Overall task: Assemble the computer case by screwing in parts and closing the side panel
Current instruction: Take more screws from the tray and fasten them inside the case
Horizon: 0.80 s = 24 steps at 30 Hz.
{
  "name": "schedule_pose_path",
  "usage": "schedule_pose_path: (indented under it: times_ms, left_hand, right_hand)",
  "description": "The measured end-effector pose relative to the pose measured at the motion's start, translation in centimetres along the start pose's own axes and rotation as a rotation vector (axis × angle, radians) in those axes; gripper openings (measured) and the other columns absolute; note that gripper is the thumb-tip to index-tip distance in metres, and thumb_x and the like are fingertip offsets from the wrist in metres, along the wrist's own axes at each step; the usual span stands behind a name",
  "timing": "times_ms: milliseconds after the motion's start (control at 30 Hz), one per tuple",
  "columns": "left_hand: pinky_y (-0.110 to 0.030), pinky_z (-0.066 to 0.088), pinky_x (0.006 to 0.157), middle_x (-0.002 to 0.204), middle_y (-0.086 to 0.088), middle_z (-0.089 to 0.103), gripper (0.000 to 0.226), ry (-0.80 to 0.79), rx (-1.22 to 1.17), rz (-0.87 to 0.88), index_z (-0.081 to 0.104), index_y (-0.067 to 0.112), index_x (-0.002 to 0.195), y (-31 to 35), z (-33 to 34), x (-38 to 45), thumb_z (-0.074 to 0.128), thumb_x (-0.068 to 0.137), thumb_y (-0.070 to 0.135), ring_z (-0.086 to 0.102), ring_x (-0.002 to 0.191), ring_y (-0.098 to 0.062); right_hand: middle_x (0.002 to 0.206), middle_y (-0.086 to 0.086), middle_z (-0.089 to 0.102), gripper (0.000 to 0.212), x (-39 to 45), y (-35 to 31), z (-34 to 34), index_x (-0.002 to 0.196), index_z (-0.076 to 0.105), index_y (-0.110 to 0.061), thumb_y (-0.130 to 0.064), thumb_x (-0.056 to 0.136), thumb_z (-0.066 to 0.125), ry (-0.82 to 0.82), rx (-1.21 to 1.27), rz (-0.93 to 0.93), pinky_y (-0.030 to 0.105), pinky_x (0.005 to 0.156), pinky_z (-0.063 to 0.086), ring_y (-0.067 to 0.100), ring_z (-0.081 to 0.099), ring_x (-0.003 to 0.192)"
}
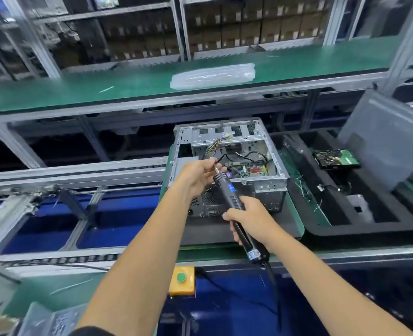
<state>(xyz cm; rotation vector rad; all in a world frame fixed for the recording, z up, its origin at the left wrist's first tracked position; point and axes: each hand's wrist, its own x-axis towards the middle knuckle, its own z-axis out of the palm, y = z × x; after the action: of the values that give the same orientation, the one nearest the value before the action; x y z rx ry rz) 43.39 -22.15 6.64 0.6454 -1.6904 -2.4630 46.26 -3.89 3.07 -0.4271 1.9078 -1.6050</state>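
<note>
Loading a screw onto the bit, by the look of it: left hand (199, 175) pinches at the tip of the electric screwdriver (227, 190), right hand (251, 219) grips its barrel. Both hover mid-frame over the open computer case (229, 166), which sits on the counter (295, 219). Screw itself is too small to confirm. Risks: screw drops into the motherboard area and shorts something; trigger bump nips fingers; loose cables snag the bit. Side panel (389, 141) leans at right, not yet fitted.
</note>
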Motion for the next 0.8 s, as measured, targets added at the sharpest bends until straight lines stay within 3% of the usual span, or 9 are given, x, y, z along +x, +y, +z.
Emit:
schedule_pose_path:
  times_ms: [167,367,500,600,800]
  left_hand:
    - [-0.025,0.055,0.058,0.080,-0.009,0.066,0.013,0.022,0.033,-0.047,0.058,0.004,0.092,-0.8,-1.4,-0.8,0.049,0.098,0.011,0.067,0.074,-0.019]
    - [-0.031,0.049,0.074,0.070,-0.002,0.068,0.018,0.154,0.015,-0.082,0.062,0.009,0.086,-5.3,-2.6,-1.4,0.052,0.096,0.019,0.064,0.073,-0.020]
    - [-0.026,0.050,0.063,0.076,-0.005,0.066,0.020,0.246,0.059,-0.090,0.065,0.007,0.084,-8.0,-4.1,-1.6,0.052,0.096,0.017,0.063,0.071,-0.020]
    - [-0.031,0.052,0.071,0.080,-0.006,0.068,0.023,0.266,0.104,-0.108,0.067,0.007,0.086,-8.9,-4.7,-1.8,0.050,0.097,0.018,0.063,0.076,-0.021]
    - [-0.027,0.052,0.064,0.077,-0.003,0.070,0.018,0.200,0.113,-0.100,0.068,0.008,0.095,-8.6,-4.8,-1.6,0.051,0.091,0.013,0.066,0.072,-0.019]
  right_hand:
    - [0.060,0.011,0.057,0.018,-0.4,0.9,2.0,0.092,0.051,-0.009,-0.013,0.085,0.067,0.006,0.024,0.039,0.029,0.044,0.046,0.023,0.053,0.045]
    - [0.068,0.010,0.058,0.033,-1.4,2.7,4.6,0.103,0.050,-0.008,-0.015,0.082,0.074,-0.029,0.050,0.136,0.032,0.050,0.050,0.023,0.056,0.050]
    - [0.079,0.014,0.058,0.047,-2.1,4.2,5.6,0.110,0.048,-0.008,-0.016,0.077,0.080,-0.076,0.004,0.200,0.035,0.056,0.052,0.024,0.058,0.056]
    - [0.083,0.013,0.055,0.047,-2.4,4.8,6.0,0.107,0.047,-0.011,-0.014,0.075,0.081,-0.091,-0.046,0.204,0.036,0.060,0.052,0.023,0.057,0.061]
    - [0.091,0.014,0.051,0.048,-1.9,5.3,6.8,0.109,0.047,-0.008,-0.013,0.072,0.076,-0.015,-0.136,0.164,0.046,0.074,0.054,0.027,0.054,0.074]
